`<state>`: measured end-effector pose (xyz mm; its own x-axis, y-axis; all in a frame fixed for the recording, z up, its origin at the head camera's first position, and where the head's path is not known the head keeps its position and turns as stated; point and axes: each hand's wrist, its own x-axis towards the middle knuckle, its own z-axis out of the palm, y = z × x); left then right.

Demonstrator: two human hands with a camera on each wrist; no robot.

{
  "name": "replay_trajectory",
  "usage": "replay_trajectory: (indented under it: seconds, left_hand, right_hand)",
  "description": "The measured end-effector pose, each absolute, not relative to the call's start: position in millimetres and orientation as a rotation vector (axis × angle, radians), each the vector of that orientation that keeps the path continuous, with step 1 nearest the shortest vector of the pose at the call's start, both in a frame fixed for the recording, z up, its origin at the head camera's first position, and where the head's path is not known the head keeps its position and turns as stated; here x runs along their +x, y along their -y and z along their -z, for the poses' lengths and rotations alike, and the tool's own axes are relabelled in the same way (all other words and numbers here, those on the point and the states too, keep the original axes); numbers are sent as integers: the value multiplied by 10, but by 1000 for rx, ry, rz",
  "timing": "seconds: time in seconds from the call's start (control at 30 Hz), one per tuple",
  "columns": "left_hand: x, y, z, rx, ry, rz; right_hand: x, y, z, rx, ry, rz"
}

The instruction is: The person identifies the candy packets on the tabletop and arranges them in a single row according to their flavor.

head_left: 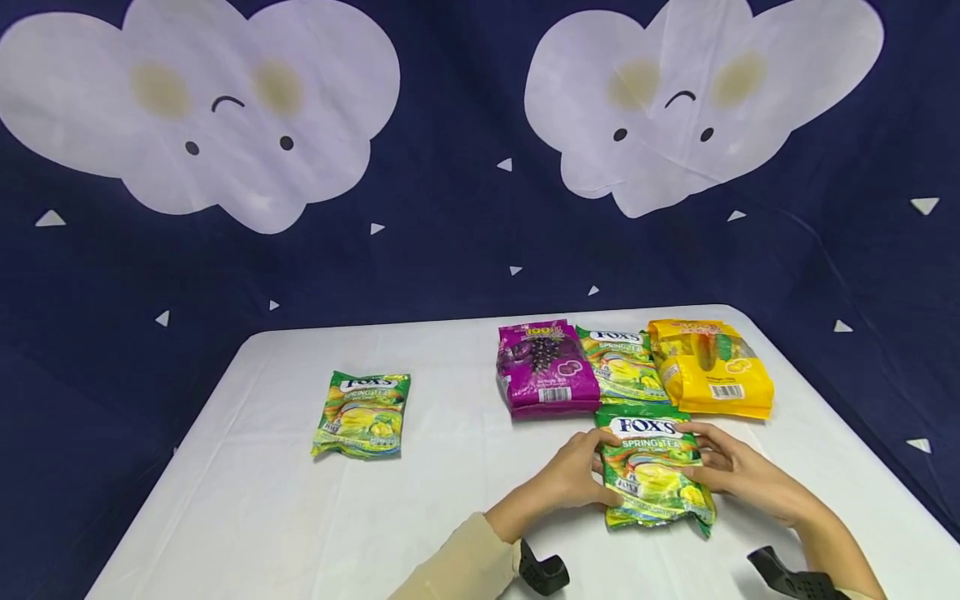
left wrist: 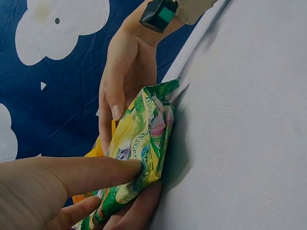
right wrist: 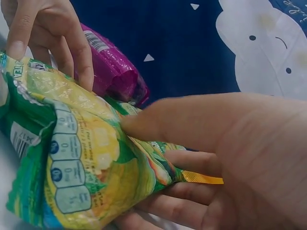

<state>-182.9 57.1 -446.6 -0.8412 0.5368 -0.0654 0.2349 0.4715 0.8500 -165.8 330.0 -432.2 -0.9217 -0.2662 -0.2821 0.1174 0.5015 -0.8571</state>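
Left hand (head_left: 577,473) and right hand (head_left: 742,475) grip a Fox's candy bag (head_left: 651,477) by its sides, in front of a matching packet (head_left: 622,368), apparently positioning it, where any release would call for even loosening.

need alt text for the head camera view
A person's left hand and right hand hold a green Fox's bag by its sides at a white table. Behind it, a purple bag, a second Fox's bag and a yellow bag sit in a row; a third Fox's bag lies apart at left.
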Motion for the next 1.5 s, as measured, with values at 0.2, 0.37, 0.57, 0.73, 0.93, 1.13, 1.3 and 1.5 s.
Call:
replay_trajectory:
  seconds: [0.2,0.37,0.57,0.73,0.93,1.13,1.3,1.5]
  left_hand:
    - [-1833,-580,4464,631,-2394,-1322]
    - [-1833,-587,4461,620,-2397,-1303]
    - [-1844,-575,4451,669,-2414,-1294]
    - [-1831,-560,4421,731,-2437,-1238]
    - [-1788,-520,4385,789,-2469,-1141]
    - [-1705,-458,4368,818,-2467,-1121]
    - [-1663,-346,4332,808,-2459,-1129]
    - [-1631,-199,4301,717,-2389,-1228]
  right_hand:
    - [-1651,-3301,4315,-136,-2347,1384]
    - [-1645,-3299,4331,-138,-2347,1416]
    - [-1660,-3268,4340,-138,-2347,1447]
    - [-1651,-3243,4337,-150,-2296,1492]
    - [-1620,-3183,4271,-190,-2275,1461]
    - [-1568,-3119,4181,-207,-2332,1340]
    - [-1555,-3004,4172,-210,-2364,1276]
    - [-1550,-2832,4174,-189,-2369,1265]
